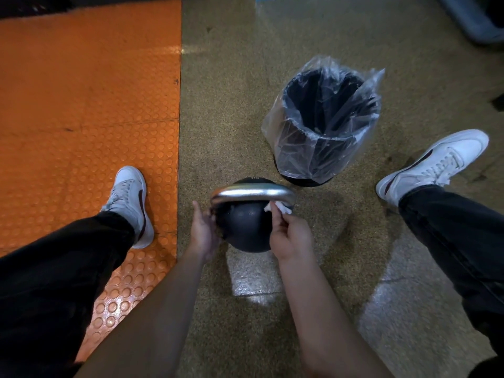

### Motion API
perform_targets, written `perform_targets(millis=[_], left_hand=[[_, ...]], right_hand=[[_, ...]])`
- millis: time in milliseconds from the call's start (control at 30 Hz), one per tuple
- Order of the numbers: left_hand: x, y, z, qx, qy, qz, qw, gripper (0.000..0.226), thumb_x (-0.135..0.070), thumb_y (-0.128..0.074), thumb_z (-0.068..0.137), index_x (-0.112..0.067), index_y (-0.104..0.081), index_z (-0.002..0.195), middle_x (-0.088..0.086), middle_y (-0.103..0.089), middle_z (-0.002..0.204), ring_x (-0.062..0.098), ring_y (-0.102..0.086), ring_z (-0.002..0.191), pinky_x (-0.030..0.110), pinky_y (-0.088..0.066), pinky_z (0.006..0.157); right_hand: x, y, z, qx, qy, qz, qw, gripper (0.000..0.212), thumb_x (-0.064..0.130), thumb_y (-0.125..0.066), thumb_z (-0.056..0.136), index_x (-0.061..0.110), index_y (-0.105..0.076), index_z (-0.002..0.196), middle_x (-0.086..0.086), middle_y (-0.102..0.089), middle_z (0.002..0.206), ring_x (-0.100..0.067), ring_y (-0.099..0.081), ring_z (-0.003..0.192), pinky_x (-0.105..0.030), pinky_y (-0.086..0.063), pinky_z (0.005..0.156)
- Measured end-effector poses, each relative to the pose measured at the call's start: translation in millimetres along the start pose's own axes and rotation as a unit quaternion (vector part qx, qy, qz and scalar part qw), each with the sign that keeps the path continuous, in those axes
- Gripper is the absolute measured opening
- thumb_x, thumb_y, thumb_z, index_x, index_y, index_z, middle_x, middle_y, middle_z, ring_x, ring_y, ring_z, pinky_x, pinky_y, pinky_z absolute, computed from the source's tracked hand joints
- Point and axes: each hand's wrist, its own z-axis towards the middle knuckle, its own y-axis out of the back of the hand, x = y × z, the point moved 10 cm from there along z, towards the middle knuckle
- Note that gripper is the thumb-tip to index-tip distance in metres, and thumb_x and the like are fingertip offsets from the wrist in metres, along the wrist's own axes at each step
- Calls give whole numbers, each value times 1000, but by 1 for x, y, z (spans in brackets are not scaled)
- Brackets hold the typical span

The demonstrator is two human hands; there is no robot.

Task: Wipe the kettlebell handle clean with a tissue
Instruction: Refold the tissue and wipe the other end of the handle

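Two bare forearms reach down from the bottom of the view toward a kettlebell [245, 227] that stands on the floor between the person's spread legs. Its body is a round, matte black ball, and its handle [252, 193] is a smooth silver arch with a bright sheen along the top. Small pale lettering sits on the far side of the ball, too small to read.

At the handle's right end the right hand [291, 236] pinches a crumpled white tissue [279, 207] between thumb and fingertips, its grip clenched on the paper and pressing it against the metal where the arch curves down. Against the ball's left side, just under the other end of the handle, rests the left hand [203, 230]; its fingers are mostly hidden behind the ball, so I cannot tell whether its grip is clenched or released.

Just beyond the kettlebell, a little to the right, stands a dark round bin [324, 126] lined with a clear plastic bag [286, 148] that spills loosely over the rim; what shows of the inside is dark, and I can make out nothing lying in it.

Under it all is a speckled tan floor [231, 91], glossy in patches. On the left it meets an orange mat [81, 91] with raised round studs. One white sneaker [131, 203] is planted on the mat, the other white sneaker [433, 165] on the tan floor, both below black trousers.
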Motion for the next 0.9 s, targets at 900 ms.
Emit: perform_targets(millis=[900], left_hand=[[-4, -2, -3, -18, -1, -3, 1000, 70, -74, -6, 95, -35, -58, 120, -10, -61, 124, 22, -35, 143, 57, -21, 113]], right_hand=[[-1, -30, -28, -13, 34, 28, 999, 19, -14, -51, 95, 3, -59, 96, -15, -65, 99, -26, -65, 101, -36, -59, 83]])
